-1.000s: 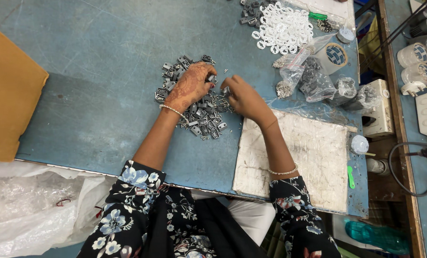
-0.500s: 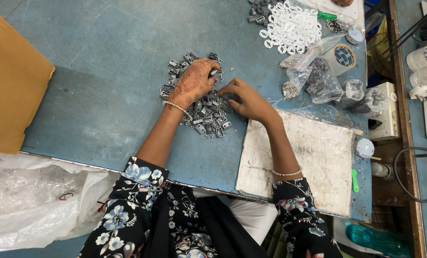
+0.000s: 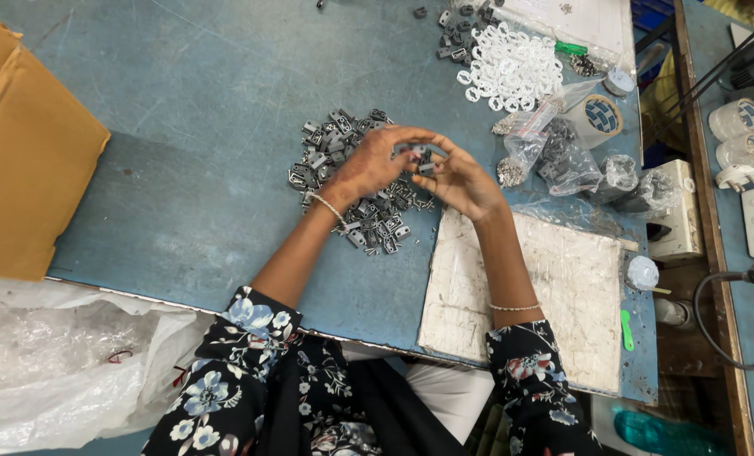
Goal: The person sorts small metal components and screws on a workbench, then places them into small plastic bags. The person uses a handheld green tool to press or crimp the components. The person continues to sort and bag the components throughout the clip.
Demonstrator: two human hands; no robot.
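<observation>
Both hands meet just above the table, fingertips pinched together on a small grey metal part (image 3: 422, 160). The left hand (image 3: 368, 165) curls over it from the left, its grip closed on the piece; the right hand (image 3: 461, 181) closes on it from the other side. The part is tiny, dull grey and angular, like the others in the heap of grey parts (image 3: 343, 181) lying beneath the hands on the blue table (image 3: 183, 110). Farther off lie white rings (image 3: 508, 67) and clear bags (image 3: 563, 156).
</observation>
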